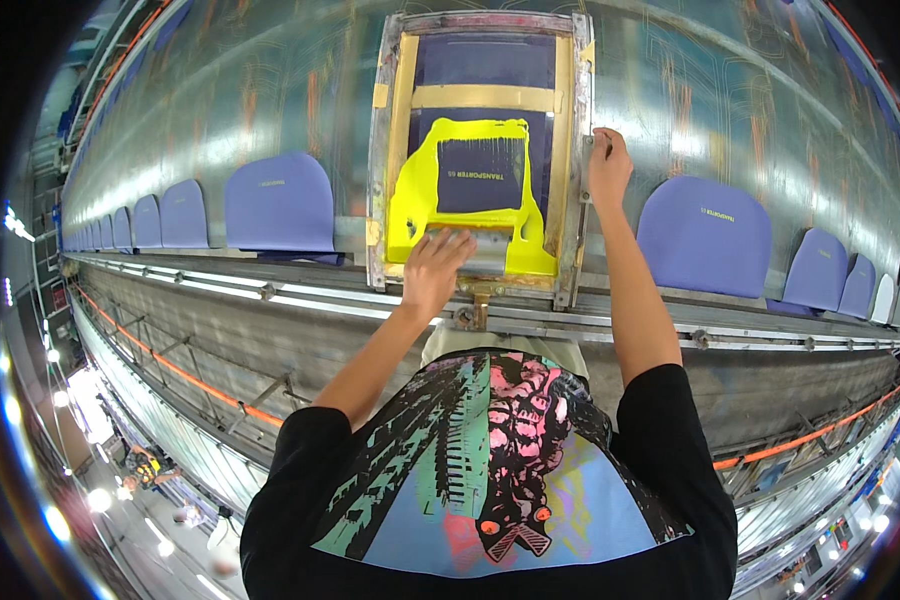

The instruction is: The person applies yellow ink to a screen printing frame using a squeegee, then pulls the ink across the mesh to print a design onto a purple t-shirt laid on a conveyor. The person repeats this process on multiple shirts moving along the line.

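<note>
Grasping the squeegee (486, 252) from above, near its left end: left hand (440, 264). Bar sits at the near end of the screen frame (578, 100), extending right from that hand. Right hand (610, 165) is at the frame's right rail, fingers bent; can't tell if it grips or just touches.

Risks, my read:
- Left hand's hold is off-centre, so pressure could go uneven and the blade could tilt, leaving a patchy print toward the right hand's side.
- Yellow ink (415, 200) lies right up by the left hand's fingers; one slip and it's on them, then smeared onto the next part touched.
- Right hand bumping the rail mid-print could shift the frame and blur the image.
- Streaky ink at the far edge of the print window (478, 177), beyond the left hand, hints at uneven coverage.

Counts: hands 2, squeegee 1, frame 1, window 1. Crosswise tape band (486, 97) beyond left hand: 1. Bracket (481, 308) nearer than left hand: 1. Right of right hand: 3 purple panels (705, 235), 1 white panel (883, 298). Left of left hand: at least 5 purple; farther ones too small to count. Worktop (355, 110): 1.
</note>
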A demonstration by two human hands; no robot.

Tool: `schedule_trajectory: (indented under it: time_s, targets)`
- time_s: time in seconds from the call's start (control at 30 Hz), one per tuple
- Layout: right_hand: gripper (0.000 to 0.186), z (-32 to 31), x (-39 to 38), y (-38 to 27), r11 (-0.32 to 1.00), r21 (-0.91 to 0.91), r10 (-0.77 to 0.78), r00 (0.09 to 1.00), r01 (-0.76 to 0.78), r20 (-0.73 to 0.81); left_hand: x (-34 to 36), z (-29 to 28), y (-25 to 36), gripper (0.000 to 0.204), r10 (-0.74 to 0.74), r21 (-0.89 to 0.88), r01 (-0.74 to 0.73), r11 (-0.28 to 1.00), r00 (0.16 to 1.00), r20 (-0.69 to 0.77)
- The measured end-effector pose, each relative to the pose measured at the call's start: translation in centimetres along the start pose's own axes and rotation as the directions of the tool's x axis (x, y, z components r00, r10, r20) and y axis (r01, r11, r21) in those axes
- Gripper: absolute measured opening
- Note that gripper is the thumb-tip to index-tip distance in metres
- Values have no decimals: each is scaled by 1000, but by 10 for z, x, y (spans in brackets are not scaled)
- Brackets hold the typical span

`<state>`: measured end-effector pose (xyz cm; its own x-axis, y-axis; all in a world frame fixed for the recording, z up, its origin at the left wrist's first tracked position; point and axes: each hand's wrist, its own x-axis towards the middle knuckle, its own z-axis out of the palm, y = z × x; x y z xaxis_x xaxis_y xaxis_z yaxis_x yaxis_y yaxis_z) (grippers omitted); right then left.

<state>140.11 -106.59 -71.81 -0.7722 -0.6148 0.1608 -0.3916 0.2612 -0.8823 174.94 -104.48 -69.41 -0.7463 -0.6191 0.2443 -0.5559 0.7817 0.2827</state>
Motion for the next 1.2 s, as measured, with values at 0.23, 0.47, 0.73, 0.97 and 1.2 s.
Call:
schedule_trajectory:
  time_s: [0.23,0.47,0.73,0.97,1.2]
  targets:
    - [22,-6,-5,1,999,2,42,999,-42,34,162,-28,-36,40,-244,-128,255,958,965,97]
    - [22,-17,-5,-1,1000,18,14,1000,-14,6,119,8,-23,41,-19,-27,16,1000,993,-119]
    - [22,-11,-5,8,999,17,29,1000,-29,-7,88,8,-23,37,-29,-112,20,994,997,-78]
    - [22,3,-2,-11,999,20,32,999,-33,41,174,-18,-56,40,-169,85,163,983,983,68]
    - [22,34,7,27,1000,1,9,1000,-9,27,67,47,-48,39,-70,-46,70,996,997,10]
